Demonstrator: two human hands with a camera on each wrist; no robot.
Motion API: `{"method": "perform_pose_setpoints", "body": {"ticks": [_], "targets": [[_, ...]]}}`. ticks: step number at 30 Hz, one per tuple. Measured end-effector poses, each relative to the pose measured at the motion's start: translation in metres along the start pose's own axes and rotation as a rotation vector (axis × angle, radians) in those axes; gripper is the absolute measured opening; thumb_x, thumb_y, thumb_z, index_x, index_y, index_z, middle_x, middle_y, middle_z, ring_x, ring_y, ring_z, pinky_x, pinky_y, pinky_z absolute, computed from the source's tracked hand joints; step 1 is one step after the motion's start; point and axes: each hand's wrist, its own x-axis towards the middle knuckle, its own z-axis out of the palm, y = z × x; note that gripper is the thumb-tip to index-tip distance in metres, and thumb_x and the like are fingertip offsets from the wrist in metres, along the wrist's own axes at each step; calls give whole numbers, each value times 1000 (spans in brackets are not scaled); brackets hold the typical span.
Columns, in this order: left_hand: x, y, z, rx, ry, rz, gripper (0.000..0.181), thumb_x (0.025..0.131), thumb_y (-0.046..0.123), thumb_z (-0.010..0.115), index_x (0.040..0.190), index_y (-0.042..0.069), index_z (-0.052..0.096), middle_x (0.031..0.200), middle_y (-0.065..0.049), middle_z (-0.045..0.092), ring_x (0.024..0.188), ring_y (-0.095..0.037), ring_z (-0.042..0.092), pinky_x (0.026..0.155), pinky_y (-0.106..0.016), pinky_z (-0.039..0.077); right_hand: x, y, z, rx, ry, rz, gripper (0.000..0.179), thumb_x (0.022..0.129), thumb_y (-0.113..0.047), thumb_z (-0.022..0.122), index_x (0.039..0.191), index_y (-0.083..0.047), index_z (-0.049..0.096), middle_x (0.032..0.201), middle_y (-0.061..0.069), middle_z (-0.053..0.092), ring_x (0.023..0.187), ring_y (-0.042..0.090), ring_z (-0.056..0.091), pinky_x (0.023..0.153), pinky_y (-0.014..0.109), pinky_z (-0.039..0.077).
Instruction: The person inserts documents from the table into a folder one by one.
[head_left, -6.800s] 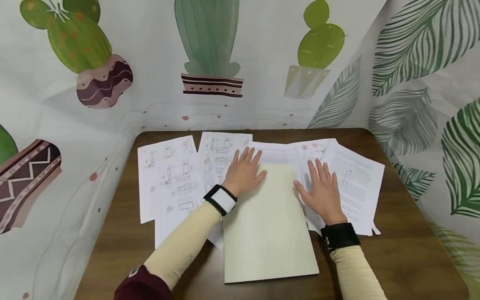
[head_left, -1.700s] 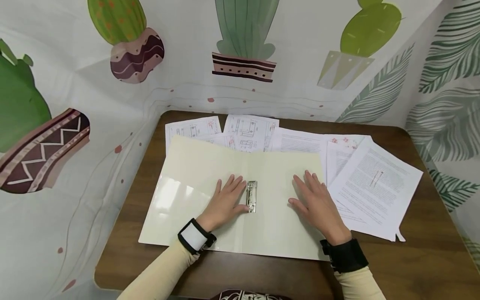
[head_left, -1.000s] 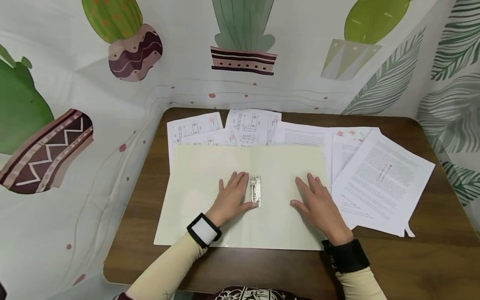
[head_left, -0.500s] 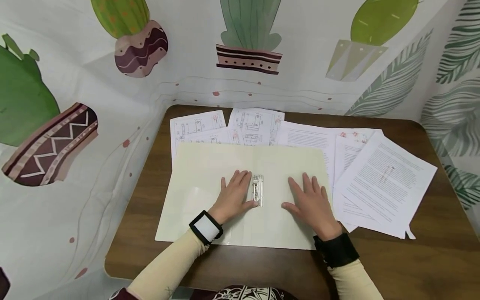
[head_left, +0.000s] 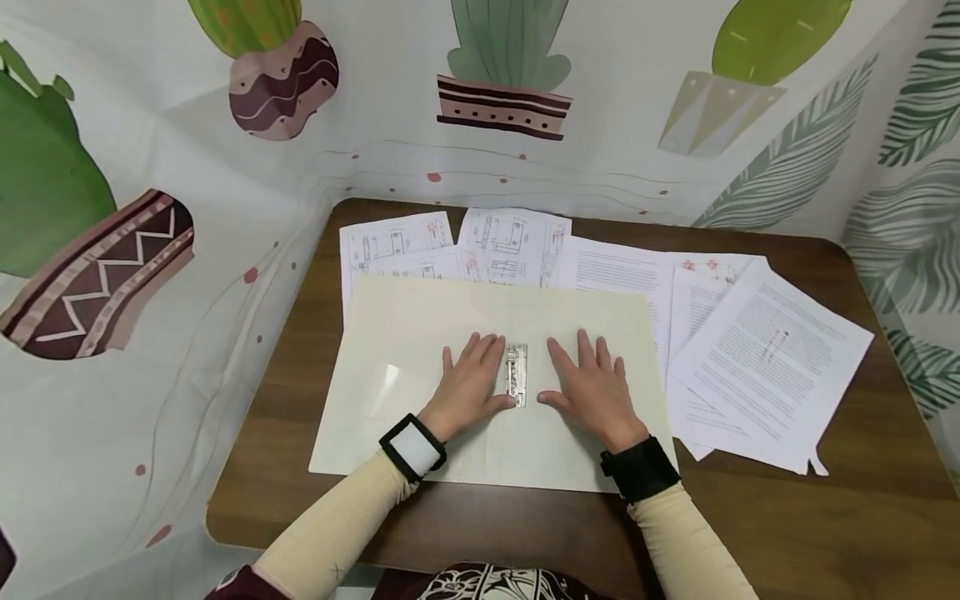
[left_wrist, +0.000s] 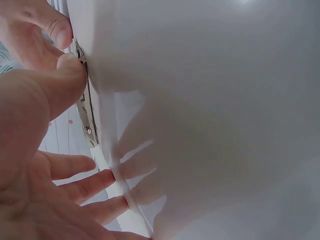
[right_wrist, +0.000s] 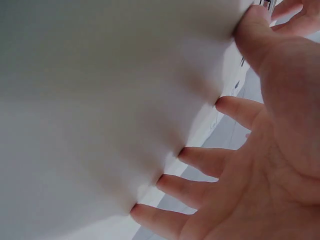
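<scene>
Glare on folder (head_left: 528,442), dim wrist views

The head view looks forward and down at the folder (head_left: 420,317) both close wrist views share.

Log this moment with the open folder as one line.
folder: lying open | left hand: thumb at metal clip | right hand: fingertips on folder | papers: partly covered by folder

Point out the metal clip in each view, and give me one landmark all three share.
Head: the metal clip is slightly right of and below centre, on the open folder, between the left hand and right hand.
Left wrist: upper left, partly hidden by the left hand.
Right wrist: only a sliver, top edge, right of centre.
Shared landmark: the right hand's thumb, near the clip.
</scene>
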Motion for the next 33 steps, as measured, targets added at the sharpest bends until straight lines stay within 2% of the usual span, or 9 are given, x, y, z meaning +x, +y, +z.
{"method": "perform_pose_setpoints", "body": {"ticks": [5, 10, 14, 19, 21, 23, 27, 30, 33], "targets": [[1, 3, -2, 12, 4, -6, 98, 84, 43, 83, 159, 3, 34, 161, -19, 36, 151, -44, 25, 109, -81, 17, 0, -1, -1, -8, -15, 4, 87, 87, -53, 76, 157, -12, 44, 159, 36, 28, 144, 64, 23, 106, 81, 26], [1, 2, -8, -40, -50, -1, 94, 90, 43, 78, 161, 4, 30, 164, -18, 32, 153, -42, 21, 112, -78, 13, 0, 2, -2, -10, -16, 12, 86, 88, -53, 76, 157, -13, 43, 160, 35, 28, 145, 62, 22, 107, 80, 25], [-1, -2, -18, -99, -112, -1, 81, 100, 45, 65, 161, 6, 30, 166, -15, 29, 155, -38, 18, 115, -75, 12, 0, 2, -2, -22, -25, 11, 84, 89, -53, 75, 157, -14, 44, 160, 34, 28, 145, 62, 22, 108, 79, 25], [-4, 0, -26, -96, -157, -7, 68, 108, 49, 45, 160, 7, 35, 167, -16, 28, 155, -39, 16, 116, -74, 10, -1, 1, -1, -42, -44, 12, 84, 90, -55, 73, 158, -16, 43, 161, 33, 28, 147, 60, 22, 110, 77, 25], [-3, 3, -27, -70, -142, -23, 66, 109, 51, 39, 159, 8, 38, 166, -16, 30, 155, -40, 18, 116, -74, 10, 0, 0, -1, -51, -48, 12, 84, 90, -56, 72, 158, -17, 43, 162, 32, 27, 147, 59, 22, 110, 77, 25], [-2, 6, -26, -21, -100, -36, 64, 109, 52, 34, 157, 11, 43, 163, -15, 37, 153, -39, 25, 116, -73, 14, 0, 0, -1, -57, -52, 14, 84, 90, -57, 72, 158, -17, 43, 162, 31, 27, 148, 58, 21, 111, 76, 24], [5, 9, -23, 95, 29, -32, 59, 111, 50, 31, 149, 12, 54, 148, -12, 56, 141, -36, 45, 112, -63, 32, 0, 0, -1, -53, -54, 19, 84, 90, -57, 72, 158, -17, 42, 163, 31, 26, 148, 57, 20, 112, 76, 23], [13, 12, -26, 126, 100, -22, 55, 111, 47, 33, 144, 11, 59, 138, -12, 64, 131, -35, 54, 105, -57, 40, -2, 0, -1, -42, -50, 27, 84, 90, -56, 73, 158, -17, 44, 162, 31, 26, 148, 58, 21, 111, 76, 23], [22, 15, -30, 137, 123, -27, 54, 112, 45, 32, 140, 11, 62, 136, -13, 65, 127, -37, 57, 102, -55, 42, -3, 0, -1, -40, -44, 31, 83, 89, -56, 73, 157, -17, 45, 162, 31, 27, 147, 59, 22, 111, 77, 24]]}}
